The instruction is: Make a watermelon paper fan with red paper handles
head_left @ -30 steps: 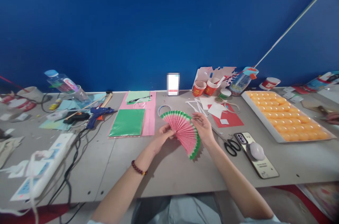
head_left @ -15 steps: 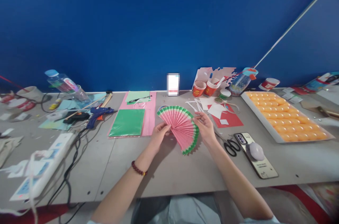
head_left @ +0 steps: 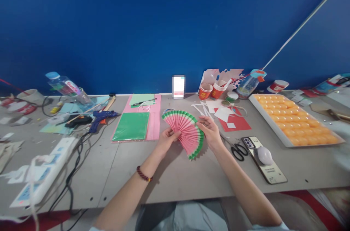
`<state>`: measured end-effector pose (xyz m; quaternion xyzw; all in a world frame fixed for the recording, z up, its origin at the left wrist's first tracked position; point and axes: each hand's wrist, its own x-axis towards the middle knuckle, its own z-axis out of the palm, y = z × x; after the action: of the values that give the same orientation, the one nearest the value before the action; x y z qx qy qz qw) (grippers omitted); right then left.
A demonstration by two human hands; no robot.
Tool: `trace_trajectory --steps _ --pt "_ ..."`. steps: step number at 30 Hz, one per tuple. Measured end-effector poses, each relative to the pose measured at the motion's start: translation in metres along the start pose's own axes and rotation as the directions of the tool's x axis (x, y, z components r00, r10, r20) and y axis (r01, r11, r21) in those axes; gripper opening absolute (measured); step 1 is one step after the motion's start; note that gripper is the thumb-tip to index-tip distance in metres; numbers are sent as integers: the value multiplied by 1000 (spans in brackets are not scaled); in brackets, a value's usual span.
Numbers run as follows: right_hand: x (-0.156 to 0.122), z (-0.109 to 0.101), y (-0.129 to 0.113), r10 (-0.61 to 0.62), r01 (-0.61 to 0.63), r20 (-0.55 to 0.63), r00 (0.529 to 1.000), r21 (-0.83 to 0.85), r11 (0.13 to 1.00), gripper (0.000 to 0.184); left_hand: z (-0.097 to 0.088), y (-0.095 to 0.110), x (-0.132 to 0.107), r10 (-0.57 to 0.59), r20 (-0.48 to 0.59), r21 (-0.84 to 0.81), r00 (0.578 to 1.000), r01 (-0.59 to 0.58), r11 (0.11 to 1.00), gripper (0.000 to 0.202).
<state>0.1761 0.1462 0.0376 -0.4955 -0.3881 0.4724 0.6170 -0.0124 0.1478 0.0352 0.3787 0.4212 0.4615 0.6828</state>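
A pleated paper fan (head_left: 186, 129), pink with a white band and a green edge, is spread out in front of me above the table. My left hand (head_left: 167, 140) is closed on its narrow folded base, the thumb lying on the pleats. With thumb and fingers, my right hand (head_left: 209, 130) pinches the green outer edge at the right. Behind the fan, a round object is mostly hidden. Black-handled scissors (head_left: 240, 151) lie just right of my right hand, their blades partly covered by the wrist.
Green paper in a clear sleeve (head_left: 131, 126) lies on pink sheets at left, beside a blue glue gun (head_left: 102, 118) and a power strip (head_left: 45, 176). At right are a phone (head_left: 273, 172), a tray of orange balls (head_left: 295, 120), red paper (head_left: 240, 123) and paper cups (head_left: 205, 91).
My left hand has shifted slightly at the fan's base, its thumb further over the pleats. The fan and my right hand have moved slightly left. A pale blur has appeared at the far right edge.
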Motion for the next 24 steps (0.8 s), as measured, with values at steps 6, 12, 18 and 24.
trace_trajectory --steps 6,12,18,24 --pt "-4 0 -8 162 -166 55 985 69 984 38 -3 0 1 21 -46 0 999 -21 1000 35" --pt "-3 1 -4 175 -176 55 983 17 984 32 -4 -2 2 26 -23 13 999 -25 1000 34" --pt "-3 0 -3 115 -116 36 993 18 993 29 -9 1 -1 -27 115 72 993 19 997 31" --pt "-1 -4 -9 211 -224 114 971 122 967 27 -20 15 3 50 102 -90 994 -41 995 39"
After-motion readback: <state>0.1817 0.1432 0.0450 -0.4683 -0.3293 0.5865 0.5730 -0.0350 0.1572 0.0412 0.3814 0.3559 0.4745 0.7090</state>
